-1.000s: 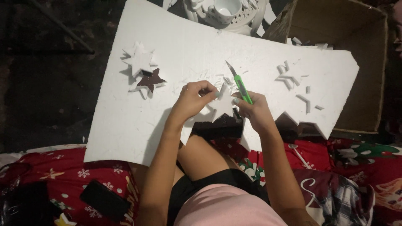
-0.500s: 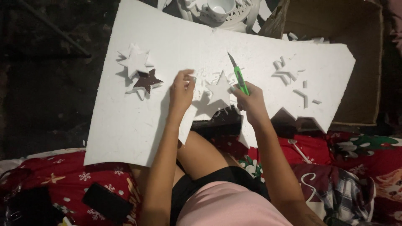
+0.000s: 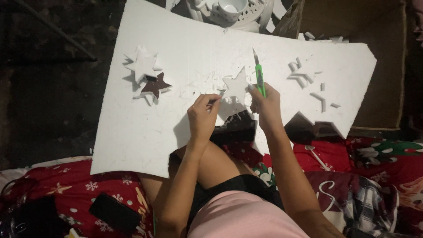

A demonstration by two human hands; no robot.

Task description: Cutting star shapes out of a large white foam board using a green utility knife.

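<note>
From the head view I look down on a large white foam sheet (image 3: 185, 53), matte and slightly grainy, with a straight top edge and a jagged bottom edge where star points have been cut away. It rests across the person's lap over a red patterned blanket (image 3: 88, 189) printed with snowflakes.

My right hand (image 3: 265, 103) is closed around a green utility knife (image 3: 260, 77), a slim plastic handle with a thin metal blade pointing up and away. My left hand (image 3: 203, 115) pinches narrow, fingertips on the sheet at the lower left edge of a white foam star (image 3: 235, 86). That five-pointed star sits in the middle of the sheet, between the two hands and just left of the knife.

At the upper left lies a stack of cut foam stars (image 3: 143, 67) with a dark star-shaped template (image 3: 155, 85) against it. On the right are loose foam offcuts (image 3: 306, 75), small and angular. A brown cardboard box (image 3: 387, 39) stands beyond the sheet's right corner.
</note>
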